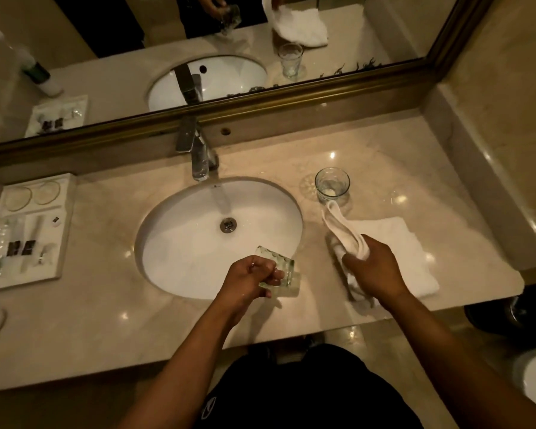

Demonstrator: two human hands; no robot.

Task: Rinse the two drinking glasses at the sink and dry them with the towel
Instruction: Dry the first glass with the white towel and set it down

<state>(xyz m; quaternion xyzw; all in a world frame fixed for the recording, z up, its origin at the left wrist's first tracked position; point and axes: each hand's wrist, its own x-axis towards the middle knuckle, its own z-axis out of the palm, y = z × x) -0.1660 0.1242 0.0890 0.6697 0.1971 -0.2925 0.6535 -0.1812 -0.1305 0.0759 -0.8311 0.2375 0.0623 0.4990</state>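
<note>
Grip, left hand [249, 278]: closed round tilted clear glass [277, 269], faceted, at 5 o'clock on sink rim [143, 243].
Grip, right hand [375, 269]: bunching white terry towel [396, 243].
Second glass [332, 184]: upright, 12 o'clock of towel, touching its raised corner.
Counter [399, 168]: polished beige marble.
Faucet [198, 156]: chrome, running.

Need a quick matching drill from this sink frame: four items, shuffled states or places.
Items
1. clear drinking glass in the left hand
2. second clear drinking glass
3. white cloth towel
4. chrome tap

States
A. running water into the basin
B. standing upright on the counter, right of the white sink
C. tilted over the sink's near rim
D. one end gripped by the right hand, the rest lying on the counter

Pairs: 1-C, 2-B, 3-D, 4-A
</note>
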